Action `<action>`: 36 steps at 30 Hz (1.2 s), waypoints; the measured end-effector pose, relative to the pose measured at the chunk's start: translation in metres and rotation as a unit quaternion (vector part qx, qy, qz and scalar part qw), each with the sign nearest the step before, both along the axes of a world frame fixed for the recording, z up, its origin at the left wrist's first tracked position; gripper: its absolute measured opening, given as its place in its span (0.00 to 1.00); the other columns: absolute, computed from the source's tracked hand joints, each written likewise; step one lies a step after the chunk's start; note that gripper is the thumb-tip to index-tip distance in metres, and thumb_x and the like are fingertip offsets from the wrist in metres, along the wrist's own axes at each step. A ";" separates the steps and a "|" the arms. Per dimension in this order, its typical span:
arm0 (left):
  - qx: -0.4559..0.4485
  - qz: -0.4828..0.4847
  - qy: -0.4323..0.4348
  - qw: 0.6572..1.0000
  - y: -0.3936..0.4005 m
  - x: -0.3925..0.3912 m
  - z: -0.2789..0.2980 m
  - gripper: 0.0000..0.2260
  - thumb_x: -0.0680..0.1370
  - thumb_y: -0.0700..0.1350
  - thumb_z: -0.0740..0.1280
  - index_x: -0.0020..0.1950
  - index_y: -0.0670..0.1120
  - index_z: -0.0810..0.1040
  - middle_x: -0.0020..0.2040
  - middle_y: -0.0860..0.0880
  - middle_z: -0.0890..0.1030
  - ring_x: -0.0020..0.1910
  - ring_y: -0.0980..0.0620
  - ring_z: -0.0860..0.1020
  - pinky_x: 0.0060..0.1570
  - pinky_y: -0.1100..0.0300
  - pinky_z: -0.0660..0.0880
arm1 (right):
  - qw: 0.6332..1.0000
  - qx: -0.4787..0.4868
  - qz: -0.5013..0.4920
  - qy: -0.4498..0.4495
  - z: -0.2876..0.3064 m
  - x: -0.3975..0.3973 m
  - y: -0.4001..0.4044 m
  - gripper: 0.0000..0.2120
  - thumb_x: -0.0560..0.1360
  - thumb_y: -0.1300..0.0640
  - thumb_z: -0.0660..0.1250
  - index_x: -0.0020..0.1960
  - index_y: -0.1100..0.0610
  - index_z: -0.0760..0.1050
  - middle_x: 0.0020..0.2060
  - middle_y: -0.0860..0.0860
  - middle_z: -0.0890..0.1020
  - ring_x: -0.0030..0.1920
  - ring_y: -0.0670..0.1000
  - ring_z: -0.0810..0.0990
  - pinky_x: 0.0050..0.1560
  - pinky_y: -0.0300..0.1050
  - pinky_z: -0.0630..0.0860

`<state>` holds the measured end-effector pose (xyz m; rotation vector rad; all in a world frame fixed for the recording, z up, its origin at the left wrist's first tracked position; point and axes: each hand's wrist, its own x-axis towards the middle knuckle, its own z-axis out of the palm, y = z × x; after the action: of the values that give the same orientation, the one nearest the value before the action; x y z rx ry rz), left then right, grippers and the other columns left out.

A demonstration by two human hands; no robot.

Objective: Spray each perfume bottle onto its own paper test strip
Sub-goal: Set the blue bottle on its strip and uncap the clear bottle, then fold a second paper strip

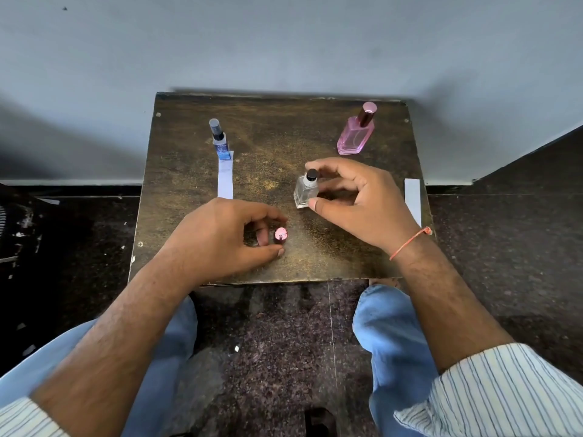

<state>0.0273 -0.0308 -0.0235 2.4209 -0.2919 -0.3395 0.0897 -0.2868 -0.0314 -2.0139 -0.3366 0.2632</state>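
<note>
Three bottles stand on the desk [195, 247]: your right hand [356, 203] grips the clear bottle [305, 190] mid-desk, forefinger over its sprayer, while your left hand [227, 234] pinches the pink cap [280, 234] aside, presumably freeing the nozzle.

Right hand [359, 203] around clear bottle [305, 190]; left hand [220, 236] beside pink cap [280, 234] (upright)
</note>
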 end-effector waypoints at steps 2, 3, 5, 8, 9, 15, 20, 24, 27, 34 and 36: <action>-0.019 0.009 -0.003 1.000 0.001 0.000 0.001 0.22 0.71 0.62 0.81 0.64 0.64 0.84 0.41 0.63 0.85 0.31 0.61 0.78 0.34 0.63 0.73 | 1.000 -0.010 -0.005 0.002 0.002 0.002 -0.006 0.26 0.74 0.62 0.81 0.70 0.49 0.82 0.59 0.43 0.89 0.57 0.41 0.88 0.57 0.41 0.85; -0.034 0.015 -0.005 0.999 0.001 0.000 0.001 0.23 0.70 0.63 0.81 0.63 0.64 0.84 0.42 0.63 0.85 0.30 0.59 0.77 0.33 0.63 0.72 | 1.000 -0.016 -0.010 0.004 0.004 0.003 -0.011 0.27 0.75 0.62 0.82 0.71 0.50 0.82 0.59 0.43 0.89 0.56 0.40 0.88 0.59 0.40 0.85; -0.070 0.033 -0.009 0.997 0.001 0.001 0.001 0.24 0.67 0.64 0.81 0.62 0.64 0.84 0.41 0.61 0.85 0.29 0.57 0.75 0.33 0.64 0.71 | 0.999 -0.049 -0.024 0.000 0.012 0.007 -0.023 0.22 0.75 0.59 0.82 0.68 0.51 0.85 0.56 0.42 0.90 0.53 0.39 0.89 0.61 0.38 0.83; -0.123 0.071 -0.027 0.989 -0.002 0.000 0.002 0.22 0.67 0.63 0.82 0.59 0.62 0.86 0.39 0.57 0.84 0.28 0.58 0.74 0.33 0.68 0.69 | 0.988 -0.141 -0.054 -0.023 0.021 0.012 -0.046 0.10 0.75 0.50 0.82 0.55 0.46 0.89 0.47 0.39 0.90 0.49 0.36 0.87 0.58 0.36 0.82; -0.138 0.086 -0.035 0.986 -0.003 0.000 0.002 0.21 0.68 0.63 0.82 0.58 0.61 0.86 0.38 0.56 0.83 0.28 0.58 0.73 0.33 0.68 0.69 | 0.982 -0.168 -0.076 -0.028 0.022 0.014 -0.054 0.08 0.74 0.47 0.82 0.51 0.45 0.89 0.44 0.39 0.89 0.47 0.36 0.86 0.53 0.35 0.81; -0.197 0.155 -0.091 0.964 -0.010 0.001 0.000 0.13 0.75 0.60 0.78 0.53 0.54 0.88 0.32 0.54 0.80 0.26 0.58 0.71 0.29 0.64 0.69 | 0.934 -0.278 -0.211 0.073 0.032 0.020 -0.105 0.23 0.67 0.37 0.84 0.54 0.49 0.83 0.47 0.41 0.82 0.49 0.46 0.81 0.51 0.45 0.77; -0.194 0.159 -0.122 0.960 -0.015 0.001 0.002 0.07 0.78 0.56 0.76 0.52 0.54 0.88 0.33 0.50 0.82 0.28 0.45 0.76 0.27 0.56 0.72 | 0.897 -0.306 -0.203 0.245 0.027 0.017 -0.123 0.31 0.63 0.31 0.83 0.56 0.49 0.82 0.48 0.47 0.83 0.48 0.51 0.82 0.37 0.47 0.77; -0.187 0.155 -0.131 0.961 -0.017 0.001 0.002 0.04 0.80 0.53 0.75 0.52 0.55 0.87 0.35 0.49 0.84 0.29 0.42 0.78 0.27 0.51 0.73 | 0.902 -0.250 -0.224 0.269 0.029 0.017 -0.124 0.24 0.65 0.37 0.85 0.51 0.52 0.85 0.46 0.54 0.88 0.43 0.51 0.83 0.37 0.46 0.78; -0.190 0.159 -0.130 0.960 -0.018 0.001 0.001 0.03 0.80 0.52 0.75 0.51 0.55 0.87 0.35 0.49 0.84 0.29 0.42 0.77 0.27 0.53 0.72 | 0.907 -0.236 -0.238 0.254 0.031 0.017 -0.128 0.20 0.67 0.42 0.86 0.50 0.54 0.86 0.43 0.54 0.89 0.39 0.50 0.84 0.35 0.45 0.78; -0.190 0.165 -0.123 0.960 -0.015 0.003 -0.001 0.05 0.81 0.52 0.74 0.53 0.54 0.88 0.36 0.50 0.84 0.30 0.40 0.78 0.27 0.51 0.74 | 0.927 -0.177 -0.240 0.227 0.041 0.018 -0.125 0.14 0.70 0.52 0.86 0.48 0.59 0.87 0.41 0.60 0.88 0.35 0.50 0.81 0.32 0.43 0.74; -0.190 0.168 -0.123 0.959 -0.014 0.003 -0.002 0.05 0.81 0.51 0.75 0.54 0.53 0.88 0.36 0.50 0.84 0.30 0.40 0.78 0.27 0.49 0.75 | 0.939 -0.133 -0.215 0.231 0.045 0.016 -0.114 0.14 0.70 0.53 0.85 0.48 0.60 0.88 0.40 0.60 0.88 0.34 0.48 0.80 0.31 0.41 0.72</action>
<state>0.0305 -0.0445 -0.0252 2.0776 -0.0419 0.1610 0.1057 -0.4010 0.0133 -2.1506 0.4559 0.5096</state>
